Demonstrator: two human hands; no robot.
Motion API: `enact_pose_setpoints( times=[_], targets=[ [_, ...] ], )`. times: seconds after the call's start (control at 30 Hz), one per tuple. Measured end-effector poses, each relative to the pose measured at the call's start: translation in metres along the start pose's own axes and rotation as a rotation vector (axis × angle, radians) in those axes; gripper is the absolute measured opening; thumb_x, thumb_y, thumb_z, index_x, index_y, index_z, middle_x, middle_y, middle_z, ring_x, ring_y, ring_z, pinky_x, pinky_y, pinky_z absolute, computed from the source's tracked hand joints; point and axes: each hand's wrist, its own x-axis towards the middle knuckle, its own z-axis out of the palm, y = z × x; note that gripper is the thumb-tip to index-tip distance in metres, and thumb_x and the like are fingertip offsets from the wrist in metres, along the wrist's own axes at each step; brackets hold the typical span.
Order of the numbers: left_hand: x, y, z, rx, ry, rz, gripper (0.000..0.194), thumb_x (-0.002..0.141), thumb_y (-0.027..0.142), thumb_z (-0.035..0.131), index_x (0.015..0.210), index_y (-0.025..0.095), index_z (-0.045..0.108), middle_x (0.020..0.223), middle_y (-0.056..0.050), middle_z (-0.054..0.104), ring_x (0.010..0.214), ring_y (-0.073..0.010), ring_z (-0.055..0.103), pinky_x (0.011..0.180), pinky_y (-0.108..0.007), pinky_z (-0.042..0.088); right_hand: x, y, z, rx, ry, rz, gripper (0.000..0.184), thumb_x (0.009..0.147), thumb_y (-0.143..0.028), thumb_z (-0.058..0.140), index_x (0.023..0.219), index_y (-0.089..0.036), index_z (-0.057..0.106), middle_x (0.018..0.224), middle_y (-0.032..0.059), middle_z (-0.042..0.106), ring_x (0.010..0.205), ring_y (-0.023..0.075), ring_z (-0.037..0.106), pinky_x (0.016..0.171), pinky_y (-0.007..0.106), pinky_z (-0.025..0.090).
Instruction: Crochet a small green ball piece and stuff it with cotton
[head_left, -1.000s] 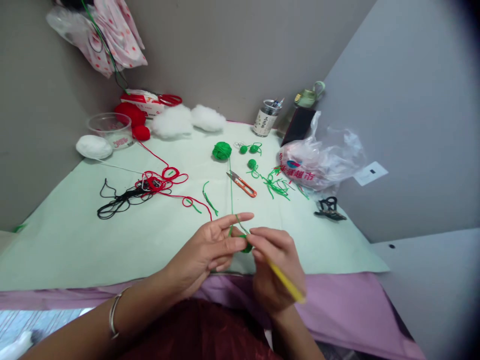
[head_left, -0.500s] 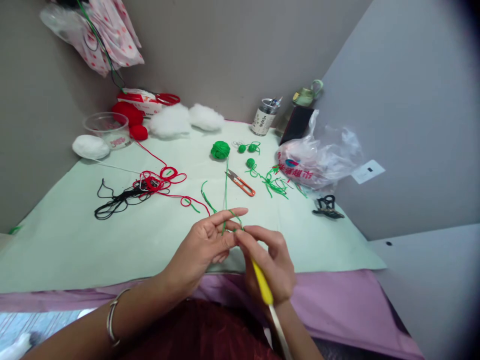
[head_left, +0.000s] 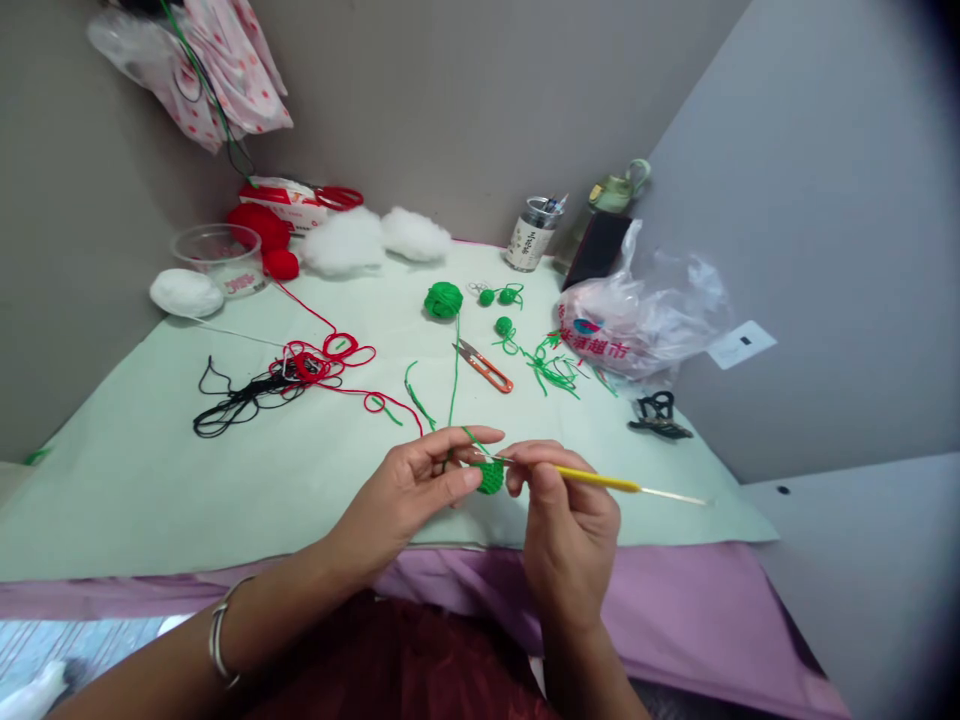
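My left hand (head_left: 424,485) pinches a small green crochet piece (head_left: 491,477) between thumb and fingers, its index finger stretched out with green yarn passing over it. That yarn runs up the table to a green yarn ball (head_left: 444,300). In my right hand (head_left: 570,515) is a crochet hook with a yellow handle (head_left: 600,478), held level like a pencil. Its thin metal tip lies at the upper edge of the green piece, and its other metal end points right. Beyond my hands lie orange-handled thread snips (head_left: 486,368).
Small green crocheted balls (head_left: 504,327) and green yarn scraps (head_left: 553,370) lie right of the snips. Tangled red yarn (head_left: 319,362) and black yarn (head_left: 240,400) spread on the left. White stuffing (head_left: 343,242), a pen cup (head_left: 531,236), a plastic bag (head_left: 637,320) and a black claw clip (head_left: 660,417) stand around.
My right hand has turned, swinging the hook's handle from pointing down towards me to pointing right. The green piece, covered half a second ago, shows again. My left hand keeps its hold.
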Motion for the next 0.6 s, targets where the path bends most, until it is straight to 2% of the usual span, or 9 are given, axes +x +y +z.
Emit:
enact_pose_setpoints(
  times=[0.13, 0.27, 0.47, 0.6],
  targets=[
    [-0.002, 0.002, -0.002, 0.079, 0.059, 0.016, 0.032, 0.086, 0.03, 0.082, 0.118, 0.027, 0.082, 0.094, 0.0, 0.064, 0.082, -0.015, 0.053, 0.079, -0.027, 0.045, 0.003, 0.001, -0.001, 0.127, 0.013, 0.069, 0.018, 0.104, -0.03, 0.063, 0.094, -0.023, 0.077, 0.086, 0.0013, 0.075, 0.066, 0.0114, 0.063, 0.065, 0.025, 0.054],
    [-0.002, 0.005, -0.001, 0.172, 0.067, 0.035, 0.032, 0.086, 0.026, 0.078, 0.118, 0.025, 0.081, 0.086, 0.001, 0.06, 0.078, -0.0148, 0.051, 0.08, -0.03, 0.044, 0.004, -0.001, 0.0, 0.119, -0.007, 0.059, 0.021, 0.104, -0.031, 0.062, 0.091, -0.021, 0.074, 0.084, 0.0025, 0.074, 0.067, 0.0128, 0.064, 0.065, 0.026, 0.055],
    [-0.002, 0.01, 0.001, 0.306, 0.099, 0.085, 0.026, 0.084, 0.023, 0.075, 0.109, 0.023, 0.082, 0.086, 0.001, 0.062, 0.074, -0.0148, 0.052, 0.078, -0.031, 0.043, 0.003, -0.007, -0.005, -0.014, -0.09, -0.01, 0.022, 0.108, -0.026, 0.055, 0.095, -0.023, 0.073, 0.087, 0.0023, 0.075, 0.073, 0.0143, 0.067, 0.069, 0.028, 0.056],
    [-0.003, 0.011, 0.005, 0.382, 0.151, 0.139, 0.022, 0.083, 0.02, 0.073, 0.102, 0.023, 0.082, 0.087, 0.0, 0.066, 0.073, -0.0146, 0.054, 0.079, -0.032, 0.047, 0.0, -0.013, -0.008, -0.201, -0.135, -0.151, 0.021, 0.106, -0.016, 0.054, 0.101, -0.024, 0.073, 0.09, 0.0027, 0.076, 0.08, 0.0162, 0.07, 0.072, 0.03, 0.058]
  ],
)
